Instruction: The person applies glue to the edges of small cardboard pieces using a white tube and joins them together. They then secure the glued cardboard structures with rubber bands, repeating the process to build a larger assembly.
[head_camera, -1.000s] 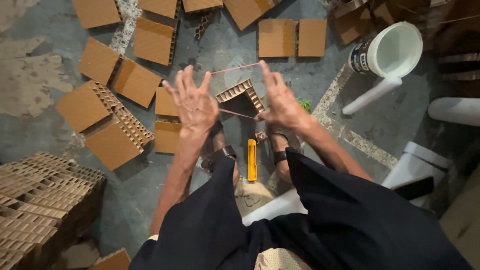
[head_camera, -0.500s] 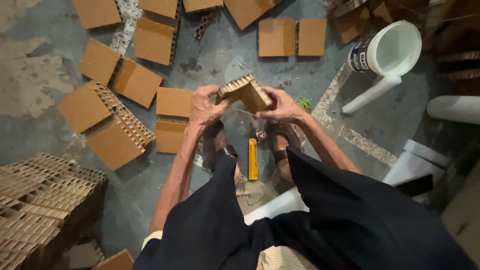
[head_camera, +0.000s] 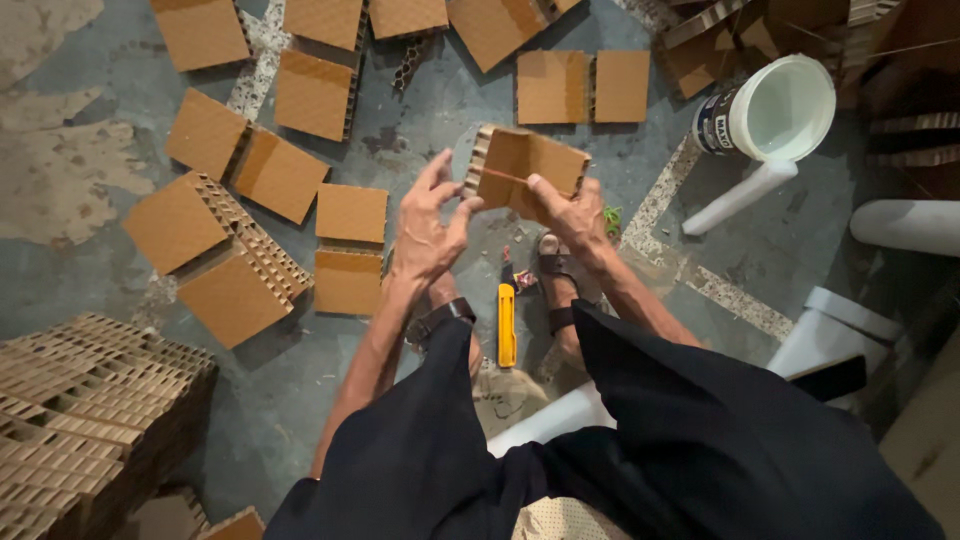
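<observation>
Head view, looking down past dark clothing to a grey concrete floor (head_camera: 330, 400).

Left hand (head_camera: 428, 225): raised over the floor, fingers spread and partly curled, thumb tip touching the left edge of a honeycomb cardboard block (head_camera: 525, 168). Not clenched; more a pinch at the corner than a full grasp.

Right hand (head_camera: 567, 208): fingers laid on the block's face, supporting it from the lower right. Block grasped, tilted, held in the air between both hands. Thin band or string visible across the block's face; material cannot be told.

Below the hands: yellow utility knife (head_camera: 507, 322) lying on the floor between two sandalled feet, untouched.

Surroundings: flat cardboard squares (head_camera: 350, 212) scattered over the floor to the left and above. Stack of honeycomb cardboard (head_camera: 90, 400) at lower left. White bucket (head_camera: 780, 108) at upper right, well apart from the hands.
</observation>
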